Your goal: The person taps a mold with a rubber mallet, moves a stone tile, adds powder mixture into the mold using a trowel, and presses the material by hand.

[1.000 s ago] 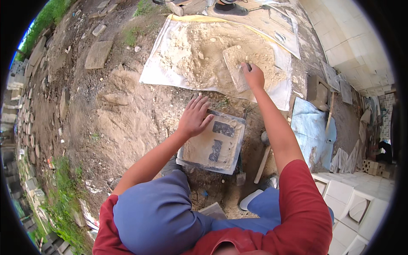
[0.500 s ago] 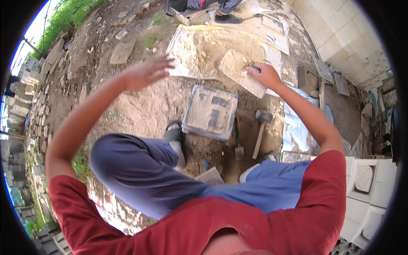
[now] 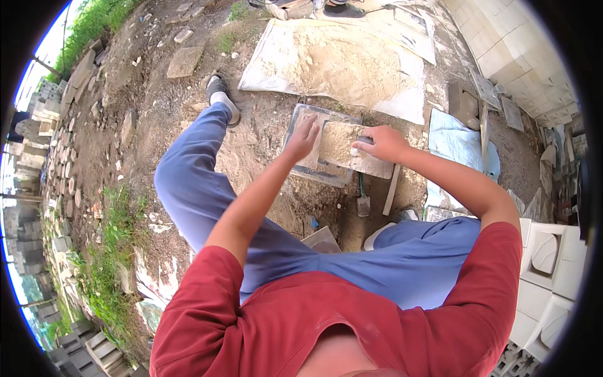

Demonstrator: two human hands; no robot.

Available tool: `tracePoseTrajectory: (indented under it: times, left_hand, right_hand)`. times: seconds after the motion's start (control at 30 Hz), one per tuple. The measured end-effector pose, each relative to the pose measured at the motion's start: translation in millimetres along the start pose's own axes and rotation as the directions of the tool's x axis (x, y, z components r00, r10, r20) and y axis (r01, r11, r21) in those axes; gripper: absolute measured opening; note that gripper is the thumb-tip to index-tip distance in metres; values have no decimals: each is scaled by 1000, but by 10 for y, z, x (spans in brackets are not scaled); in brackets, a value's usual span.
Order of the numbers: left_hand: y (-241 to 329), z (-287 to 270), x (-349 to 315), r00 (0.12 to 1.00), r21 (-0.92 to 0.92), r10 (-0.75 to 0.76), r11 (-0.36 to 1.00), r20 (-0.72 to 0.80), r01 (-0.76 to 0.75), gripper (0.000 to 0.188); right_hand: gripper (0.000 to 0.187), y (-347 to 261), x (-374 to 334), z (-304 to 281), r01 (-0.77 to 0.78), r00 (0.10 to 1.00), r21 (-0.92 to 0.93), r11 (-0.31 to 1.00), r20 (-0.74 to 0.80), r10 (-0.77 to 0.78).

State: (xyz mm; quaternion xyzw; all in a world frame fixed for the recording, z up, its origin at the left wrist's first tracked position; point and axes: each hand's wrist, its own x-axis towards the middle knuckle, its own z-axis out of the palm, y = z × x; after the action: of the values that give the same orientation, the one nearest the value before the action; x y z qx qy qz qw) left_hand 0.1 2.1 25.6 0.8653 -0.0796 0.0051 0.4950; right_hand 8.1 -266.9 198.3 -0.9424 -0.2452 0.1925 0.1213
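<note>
My right hand is closed round the dark handle of a flat, squarish trowel. A layer of pale sandy mix lies on its plate. The trowel overlaps a square, dusty mould tray on the ground, hiding much of the tray's right half. My left hand is over the tray's left part, beside the trowel, fingers stretched out and holding nothing. Whether it touches the tray's surface I cannot tell. Just nearer lies a small trowel with a green handle. A mallet handle shows beside it; its head is hidden.
Beyond the tray, sandy powder is spread on a white sheet. Another person's shoe is at the far edge. Blue-white sheeting lies right, below a block wall. Stones and grass lie left.
My right hand has brought the loaded trowel from the powder sheet nearer, over the tray. My left hand has lowered to the tray. My left leg has stretched out to the far left.
</note>
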Motion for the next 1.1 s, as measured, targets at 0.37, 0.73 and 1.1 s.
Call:
tracePoseTrajectory:
  times: [0.37,0.73,1.1]
  left_hand:
    - [-303,240,-281,978,-346,13,934,-206,-86,52]
    - [-310,200,-480,971,-454,-20,886,-239,-93,56]
    - [-289,267,-528,970,-190,10,980,-244,-58,56]
  right_hand:
    - [52,-429,667,-126,156,965,-182,971,239,-110]
    - [52,-778,899,-336,311,912,-362,879,374,-168]
    - [53,-763,925,-601,264,925,-418,869,366,-105]
